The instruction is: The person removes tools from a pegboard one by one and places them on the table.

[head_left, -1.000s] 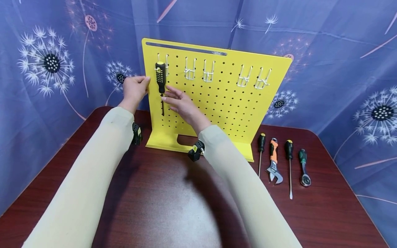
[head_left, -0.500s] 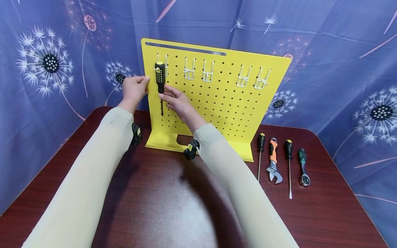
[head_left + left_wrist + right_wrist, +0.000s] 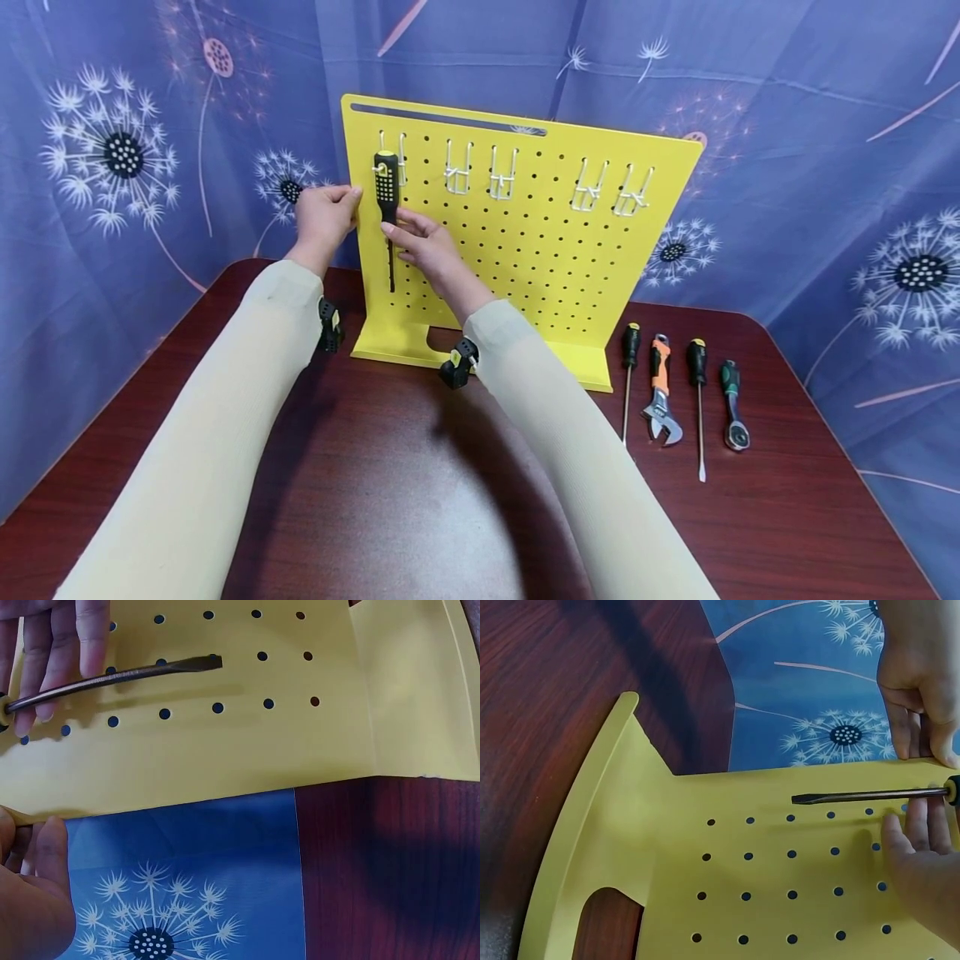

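Note:
A flathead screwdriver [image 3: 387,183] with a black and yellow handle hangs upright, tip down, in the leftmost white wire hook [image 3: 402,158] of a yellow pegboard [image 3: 517,275]. My left hand [image 3: 322,215] pinches the board's left edge between thumb and fingers. Beside the screwdriver, my right hand [image 3: 433,250] has its thumb at the bottom of the handle. In the left wrist view, its extended fingers [image 3: 56,664] lie behind the steel shaft [image 3: 142,673]. The right wrist view shows the shaft [image 3: 870,796] crossing in front of those fingers, its flat tip free.
More white wire hooks [image 3: 502,175] line the board's upper part. To its right on the dark red table [image 3: 397,483] lie two screwdrivers [image 3: 631,346] [image 3: 698,362], an orange-handled adjustable wrench [image 3: 660,387] and a green ratchet [image 3: 735,404]. A blue dandelion-print cloth [image 3: 247,108] hangs behind.
My right hand has shifted slightly left, bringing the thumb to the base of the screwdriver's handle. The shaft's tip appears lower on the board. My left hand stays at the edge.

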Demonstrator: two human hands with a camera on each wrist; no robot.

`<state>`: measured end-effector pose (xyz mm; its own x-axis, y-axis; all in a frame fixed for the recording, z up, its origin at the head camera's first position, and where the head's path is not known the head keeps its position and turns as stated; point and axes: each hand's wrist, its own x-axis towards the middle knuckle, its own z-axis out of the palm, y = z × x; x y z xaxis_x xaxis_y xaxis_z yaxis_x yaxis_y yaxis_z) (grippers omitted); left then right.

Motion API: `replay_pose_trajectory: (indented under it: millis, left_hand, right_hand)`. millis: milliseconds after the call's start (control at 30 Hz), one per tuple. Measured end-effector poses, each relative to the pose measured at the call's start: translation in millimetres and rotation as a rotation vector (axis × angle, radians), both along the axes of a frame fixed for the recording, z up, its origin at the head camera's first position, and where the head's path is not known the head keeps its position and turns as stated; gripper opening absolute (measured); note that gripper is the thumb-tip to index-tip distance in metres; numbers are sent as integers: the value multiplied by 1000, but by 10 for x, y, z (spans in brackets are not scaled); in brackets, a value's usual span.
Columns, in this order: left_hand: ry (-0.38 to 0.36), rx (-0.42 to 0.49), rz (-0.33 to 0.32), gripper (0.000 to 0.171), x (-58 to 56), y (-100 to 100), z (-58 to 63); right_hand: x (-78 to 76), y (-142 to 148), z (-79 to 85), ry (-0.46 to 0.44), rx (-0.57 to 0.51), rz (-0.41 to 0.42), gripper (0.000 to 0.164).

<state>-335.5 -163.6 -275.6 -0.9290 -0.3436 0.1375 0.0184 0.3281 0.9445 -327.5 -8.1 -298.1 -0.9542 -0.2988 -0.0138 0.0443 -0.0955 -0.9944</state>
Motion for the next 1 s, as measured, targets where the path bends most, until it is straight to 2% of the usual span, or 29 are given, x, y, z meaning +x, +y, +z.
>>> replay_pose_trajectory:
  millis: [400, 600, 800, 1000]
  left_hand:
    - [14, 19, -6, 33, 3, -3, -23]
    - [16, 30, -3, 33, -6, 5, -24]
    - [7, 25, -6, 33, -5, -2, -21]
    - [-7, 20, -13, 35, 4, -7, 2]
  right_hand:
    - [59, -83, -13, 51, 43, -104, 47]
    - [95, -123, 13, 37, 43, -158, 43]
    - [132, -151, 39, 20, 49, -166, 43]
    - [189, -172, 59, 11, 59, -135, 43]
